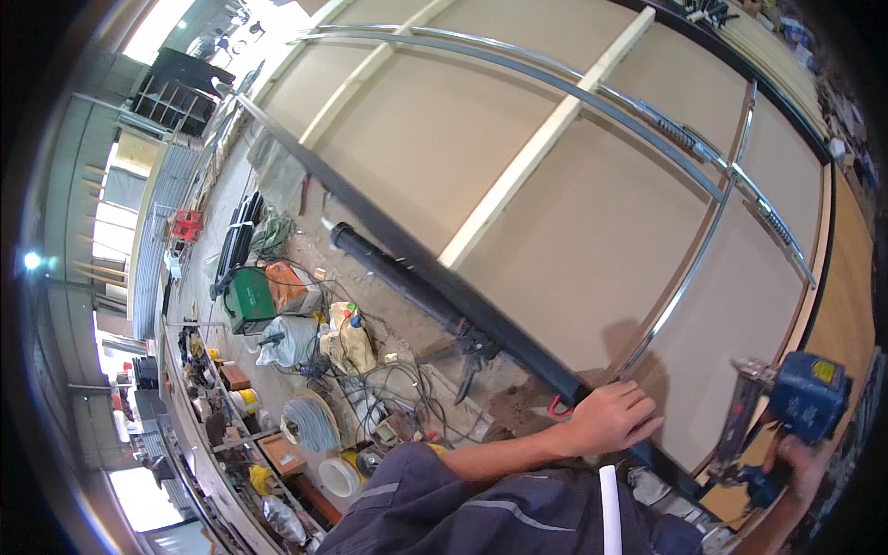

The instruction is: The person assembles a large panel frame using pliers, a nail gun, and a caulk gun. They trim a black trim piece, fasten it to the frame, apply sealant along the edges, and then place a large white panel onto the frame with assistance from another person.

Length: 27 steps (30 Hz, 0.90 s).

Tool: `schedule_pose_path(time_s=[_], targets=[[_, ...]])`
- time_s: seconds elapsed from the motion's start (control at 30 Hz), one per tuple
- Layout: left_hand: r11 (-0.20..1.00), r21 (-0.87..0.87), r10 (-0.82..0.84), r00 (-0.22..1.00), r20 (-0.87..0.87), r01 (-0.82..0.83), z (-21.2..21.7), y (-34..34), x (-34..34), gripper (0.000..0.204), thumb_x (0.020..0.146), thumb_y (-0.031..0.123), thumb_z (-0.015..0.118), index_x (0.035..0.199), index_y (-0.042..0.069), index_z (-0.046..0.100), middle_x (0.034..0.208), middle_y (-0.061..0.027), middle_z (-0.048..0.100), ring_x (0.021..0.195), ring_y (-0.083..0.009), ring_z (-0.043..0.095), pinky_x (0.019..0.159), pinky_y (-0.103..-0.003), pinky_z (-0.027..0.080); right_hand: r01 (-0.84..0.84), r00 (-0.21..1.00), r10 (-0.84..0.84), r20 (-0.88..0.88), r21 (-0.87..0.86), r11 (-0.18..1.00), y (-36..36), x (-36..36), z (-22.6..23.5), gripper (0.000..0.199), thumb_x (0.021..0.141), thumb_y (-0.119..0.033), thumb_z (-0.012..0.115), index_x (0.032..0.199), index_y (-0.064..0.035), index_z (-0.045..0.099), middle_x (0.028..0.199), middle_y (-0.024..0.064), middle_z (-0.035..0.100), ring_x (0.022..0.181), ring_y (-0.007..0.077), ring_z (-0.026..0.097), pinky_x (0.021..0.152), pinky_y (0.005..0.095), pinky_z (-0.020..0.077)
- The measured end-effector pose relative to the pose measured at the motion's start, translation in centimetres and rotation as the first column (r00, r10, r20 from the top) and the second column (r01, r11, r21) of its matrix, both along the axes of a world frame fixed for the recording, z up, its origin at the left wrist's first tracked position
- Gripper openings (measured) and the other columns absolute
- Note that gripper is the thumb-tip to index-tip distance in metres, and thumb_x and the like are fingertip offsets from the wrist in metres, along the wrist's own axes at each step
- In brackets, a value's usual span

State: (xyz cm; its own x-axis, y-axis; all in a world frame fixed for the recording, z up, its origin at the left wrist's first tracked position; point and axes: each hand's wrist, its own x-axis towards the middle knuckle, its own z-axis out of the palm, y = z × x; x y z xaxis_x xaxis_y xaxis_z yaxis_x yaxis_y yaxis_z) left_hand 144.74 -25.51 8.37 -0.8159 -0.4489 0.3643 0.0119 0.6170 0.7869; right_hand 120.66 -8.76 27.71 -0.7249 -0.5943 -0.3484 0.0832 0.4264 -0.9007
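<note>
My right hand [797, 465], at the lower right, is wrapped round the handle of a blue nail gun [807, 400], which is upright over the panel's near right corner. My left hand [612, 418] rests at the near edge of a large beige panel [546, 194] with curled fingers; what they hold, if anything, is hidden. Close to its fingertips ends a shiny metal strip [683, 301] that crosses the panel. Left of that hand, a black caulking gun [398, 276] with a pale nozzle lies along the panel's dark metal frame [504, 326].
Pale wooden battens [518, 176] and a long grey metal rail [518, 67] cross the panel. Spring-fitted rods [684, 139] lie near its far right side. On the floor to the left are a green machine [250, 301], loose cables [407, 379] and a wire coil [308, 424].
</note>
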Motion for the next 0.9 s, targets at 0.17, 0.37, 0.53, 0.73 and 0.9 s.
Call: schedule_pose_path(time_s=[0.17, 0.37, 0.53, 0.73, 0.9], targets=[[0.990, 0.144, 0.004, 0.998, -0.065, 0.006, -0.4, 0.3, 1.3, 0.017, 0.091, 0.018, 0.073, 0.089, 0.003, 0.065, 0.077, -0.0121, 0.062, 0.075, -0.0333, 0.063, 0.066, -0.042, 0.052, -0.047, 0.981, 0.073, 0.177, -0.148, 0.988, 1.6, 10.1, 0.4, 0.070, 0.071, -0.026, 0.075, 0.125, 0.0133, 0.053, 0.105, 0.0229, 0.070, 0.050, 0.0168, 0.060, 0.046, 0.0254, 0.0484], [0.768, 0.640, 0.047, 0.999, -0.027, -0.018, 2.9, 4.7, 12.6, 0.029, 0.105, 0.025, 0.058, 0.113, -0.001, 0.067, 0.092, -0.0126, 0.072, 0.083, -0.0178, 0.067, 0.073, -0.033, 0.053, -0.136, 0.986, 0.166, -0.009, -0.616, 0.776, 0.2, 14.8, -3.4, 0.071, 0.093, -0.038, 0.071, 0.138, 0.0109, 0.044, 0.115, 0.0237, 0.067, 0.052, 0.0111, 0.051, 0.051, 0.0253, 0.0433], [0.750, 0.659, -0.095, 0.995, 0.026, 0.055, 5.3, 11.6, 23.8, 0.036, 0.101, 0.031, 0.063, 0.123, 0.003, 0.065, 0.094, -0.0160, 0.071, 0.084, -0.0233, 0.069, 0.078, -0.037, 0.054, -0.009, 0.895, 0.416, 0.163, -0.924, 0.381, -3.3, 16.6, -4.6, 0.055, 0.102, -0.023, 0.057, 0.147, 0.0034, 0.038, 0.139, 0.0179, 0.056, 0.073, 0.0110, 0.047, 0.066, 0.0266, 0.0421], [0.785, 0.346, 0.361, 0.834, 0.417, -0.513, 6.9, 13.1, 42.0, 0.022, 0.097, 0.024, 0.068, 0.107, 0.004, 0.070, 0.085, -0.0165, 0.071, 0.075, -0.0229, 0.070, 0.068, -0.036, 0.054, 0.222, 0.525, 0.721, 0.452, -0.891, 0.397, -8.1, 21.7, -7.8, 0.064, 0.099, -0.015, 0.062, 0.152, 0.0050, 0.032, 0.145, 0.0177, 0.053, 0.077, 0.0141, 0.047, 0.079, 0.0289, 0.0473], [0.385, 0.011, 0.836, 0.354, 0.418, -0.923, 14.5, 17.0, 62.6, 0.019, 0.086, 0.001, 0.073, 0.105, 0.000, 0.072, 0.094, -0.0113, 0.077, 0.086, -0.0162, 0.073, 0.075, -0.030, 0.057, 0.133, 0.521, 0.547, 0.655, -0.695, 0.706, -10.9, 32.8, -12.1, 0.060, 0.103, -0.028, 0.060, 0.146, 0.0096, 0.043, 0.107, 0.0134, 0.065, 0.078, 0.0148, 0.055, 0.078, 0.0290, 0.0512]])
